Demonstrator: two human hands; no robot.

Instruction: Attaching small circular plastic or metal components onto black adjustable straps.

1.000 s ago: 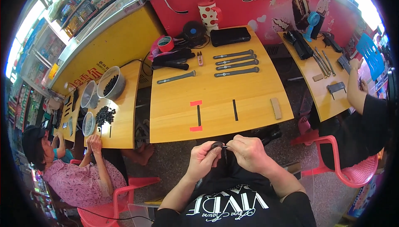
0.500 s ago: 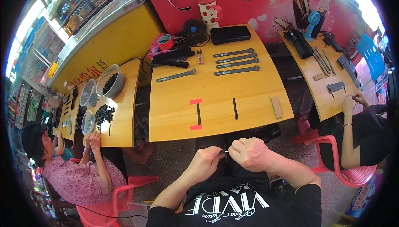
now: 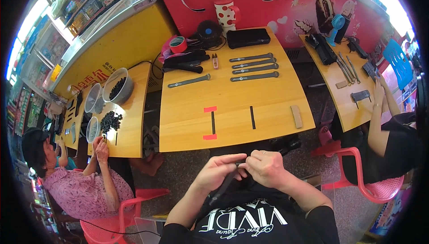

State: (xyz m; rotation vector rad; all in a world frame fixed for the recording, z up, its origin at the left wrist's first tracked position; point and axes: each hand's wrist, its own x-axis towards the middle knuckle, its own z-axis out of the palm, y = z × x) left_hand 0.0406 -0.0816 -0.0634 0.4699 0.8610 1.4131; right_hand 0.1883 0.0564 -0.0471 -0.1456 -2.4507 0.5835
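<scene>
Just off the table's near edge, over my lap, my left hand [image 3: 216, 171] is closed on a dark grey strap [image 3: 222, 189]. The loose part of this strap slants down in front of my black shirt. At its upper end my right hand [image 3: 267, 167] pinches, fingertips close to the left ones. Whatever small part lies between the fingertips is mostly hidden. Similar straps with rounded ends lie on the table: a far row [image 3: 254, 76] of several, and a single strap [image 3: 189, 81] to the left.
On my table [image 3: 268, 98] are red tape marks [image 3: 210, 109], a black strip [image 3: 252, 117], a tan block [image 3: 296, 116], small snips [image 3: 215, 61], a black pouch [image 3: 248, 38] and a tape roll [image 3: 178, 44]. People sit at tables on both sides; plastic tubs [image 3: 118, 86] stand left.
My hands have turned and shifted slightly, and the strap's hanging length now shows below my left hand. At right, the other person's hands have moved farther across their table.
</scene>
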